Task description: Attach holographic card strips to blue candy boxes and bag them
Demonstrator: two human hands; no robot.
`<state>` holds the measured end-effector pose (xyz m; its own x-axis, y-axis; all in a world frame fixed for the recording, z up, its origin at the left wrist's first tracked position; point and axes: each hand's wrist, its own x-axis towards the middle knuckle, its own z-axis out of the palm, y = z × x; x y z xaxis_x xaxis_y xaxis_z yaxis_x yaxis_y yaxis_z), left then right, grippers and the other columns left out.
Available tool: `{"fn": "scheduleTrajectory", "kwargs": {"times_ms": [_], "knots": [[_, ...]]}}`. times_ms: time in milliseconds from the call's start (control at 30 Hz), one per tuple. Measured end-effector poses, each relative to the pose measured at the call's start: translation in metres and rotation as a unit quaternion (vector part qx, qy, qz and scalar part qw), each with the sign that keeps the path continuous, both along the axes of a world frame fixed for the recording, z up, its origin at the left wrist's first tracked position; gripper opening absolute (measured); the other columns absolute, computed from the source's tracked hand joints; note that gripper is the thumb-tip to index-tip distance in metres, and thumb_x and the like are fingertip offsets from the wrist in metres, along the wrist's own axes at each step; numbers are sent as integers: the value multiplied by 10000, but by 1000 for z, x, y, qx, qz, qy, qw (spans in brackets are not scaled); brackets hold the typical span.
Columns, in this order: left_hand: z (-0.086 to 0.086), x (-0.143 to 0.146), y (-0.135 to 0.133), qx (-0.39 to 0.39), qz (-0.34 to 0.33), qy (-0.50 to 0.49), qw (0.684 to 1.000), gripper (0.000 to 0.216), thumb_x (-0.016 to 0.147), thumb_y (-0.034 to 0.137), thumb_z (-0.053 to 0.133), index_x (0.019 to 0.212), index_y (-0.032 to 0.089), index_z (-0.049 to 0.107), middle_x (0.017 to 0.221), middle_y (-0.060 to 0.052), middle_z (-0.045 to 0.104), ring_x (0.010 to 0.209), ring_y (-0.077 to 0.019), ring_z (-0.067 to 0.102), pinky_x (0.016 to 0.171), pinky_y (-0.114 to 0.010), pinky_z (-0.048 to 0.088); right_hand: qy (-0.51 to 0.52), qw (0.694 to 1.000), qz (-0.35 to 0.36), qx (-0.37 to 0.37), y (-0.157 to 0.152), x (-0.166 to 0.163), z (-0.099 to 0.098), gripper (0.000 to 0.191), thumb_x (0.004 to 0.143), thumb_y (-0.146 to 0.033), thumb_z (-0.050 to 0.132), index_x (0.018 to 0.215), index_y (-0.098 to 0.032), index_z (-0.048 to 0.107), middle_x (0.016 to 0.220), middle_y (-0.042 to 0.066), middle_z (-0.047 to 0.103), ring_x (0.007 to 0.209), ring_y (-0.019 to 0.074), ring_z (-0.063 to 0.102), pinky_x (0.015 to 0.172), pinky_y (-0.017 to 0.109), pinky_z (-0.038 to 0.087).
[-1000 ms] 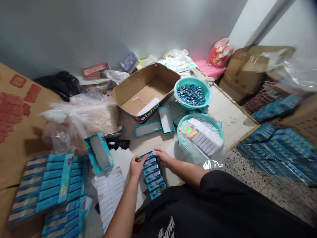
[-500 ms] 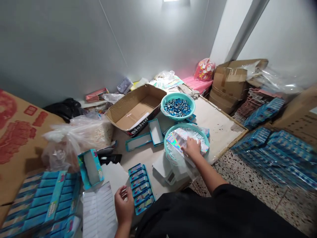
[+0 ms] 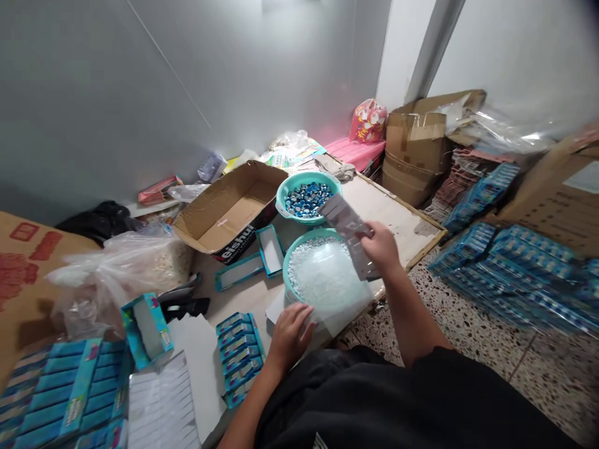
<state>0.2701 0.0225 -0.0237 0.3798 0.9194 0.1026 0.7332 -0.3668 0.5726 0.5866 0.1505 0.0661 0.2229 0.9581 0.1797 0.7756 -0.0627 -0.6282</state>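
My right hand (image 3: 381, 246) is closed around a flat greyish card-like strip (image 3: 346, 227) with faint printing, held tilted above the right rim of a teal bowl (image 3: 286, 274). White small pieces (image 3: 299, 265) fill that bowl. A clear plastic sheet or bag (image 3: 337, 287) lies over them and hangs past the bowl's front edge. At the bowl's lower left is my left hand (image 3: 292, 333), thumb and fingers apart, its fingertips beside the plastic; whether they touch it I cannot tell. A second teal bowl (image 3: 281, 202) just behind holds blue and silver round pieces (image 3: 306, 199).
An open cardboard box (image 3: 206, 234) and open teal boxes (image 3: 271, 249) stand left of the bowls. Packed teal boxes (image 3: 238, 355), white sheets (image 3: 199, 368) and a shrink-wrapped stack (image 3: 70, 386) are at the front left. Wrapped bundles (image 3: 515, 274) lie right of the table (image 3: 393, 218).
My right hand has lifted off the white pieces, and the strip is now raised and tilted. My left hand has moved right to the bowl's front. The view has shifted right.
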Motion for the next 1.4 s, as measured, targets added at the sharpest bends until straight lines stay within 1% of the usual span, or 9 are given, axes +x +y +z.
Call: {"fn": "scheduleTrajectory", "kwargs": {"times_ms": [133, 267, 367, 500, 633, 833, 1033, 1233, 1400], "knots": [[3, 24, 19, -92, -29, 197, 976, 852, 657, 242, 777, 1452, 303, 477, 1598, -137, 329, 1467, -426, 266, 1152, -623, 259, 33, 986, -149, -72, 9, 65, -38, 308, 833, -293, 573, 1069, -130, 685, 1040, 150, 699, 963, 250, 619, 819, 308, 457], [0, 16, 27, -106, -49, 233, 966, 763, 719, 45, 583, 1433, 303, 506, 1575, -109, 383, 1456, -361, 330, 1135, -534, 353, 71, 979, -137, -133, 4, 82, -94, 336, 744, -252, 667, 1040, -95, 691, 898, 119, 724, 789, 216, 654, 718, 286, 498], [1, 1, 34, -105, -66, 155, 980, 558, 765, 51, 522, 1243, 290, 683, 1435, -92, 569, 1371, -319, 479, 1081, -477, 450, 89, 982, -128, -108, -1, 74, -112, 427, 767, -259, 650, 1152, -74, 646, 1014, 174, 713, 894, 262, 671, 814, 359, 528], [17, -17, 51, -17, 21, -22, 999, 275, 867, 234, 531, 999, 303, 763, 1049, -47, 776, 1027, -245, 719, 926, -395, 570, 105, 989, -101, -14, -8, 46, -101, 393, 893, -286, 489, 1229, -113, 594, 1241, 212, 628, 1200, 296, 567, 1055, 462, 426], [47, -19, 77, 69, 136, -51, 987, 260, 921, 309, 482, 941, 220, 725, 984, -105, 762, 961, -258, 715, 892, -426, 567, 151, 986, 62, 40, -28, 6, -81, 351, 929, -332, 489, 1218, -174, 610, 1216, 136, 662, 1176, 245, 595, 1057, 405, 449], [83, 1, 104, 102, 54, -76, 991, 102, 827, 213, 555, 775, 214, 643, 865, -49, 716, 928, -219, 684, 969, -426, 520, 243, 940, 233, -58, -51, -33, -93, 435, 968, -447, 453, 1296, -201, 602, 1292, 125, 653, 1167, 254, 626, 1003, 436, 499], [119, -13, 74, 214, -51, -64, 973, 170, 832, 87, 565, 746, 219, 631, 773, -7, 678, 835, -164, 665, 1023, -461, 490, 110, 950, 279, -81, -56, -48, -116, 383, 894, -396, 592, 1223, -220, 678, 1350, 118, 628, 1282, 297, 548, 1103, 479, 394], [160, -73, 37, 357, 48, -89, 929, 135, 794, 82, 645, 828, 210, 668, 836, -16, 690, 846, -177, 671, 948, -443, 544, 61, 961, 253, -92, -62, -61, -118, 336, 830, -193, 595, 1147, -182, 705, 1377, 165, 597, 1345, 355, 474, 1174, 588, 219], [155, -69, 38, 332, 80, -83, 936, 145, 810, 77, 593, 786, 194, 676, 821, -35, 689, 825, -172, 675, 827, -360, 582, 141, 943, 286, -95, -64, -92, -92, 472, 973, -418, 397, 1312, -152, 591, 1393, 168, 573, 1316, 274, 513, 1143, 476, 335]]}}
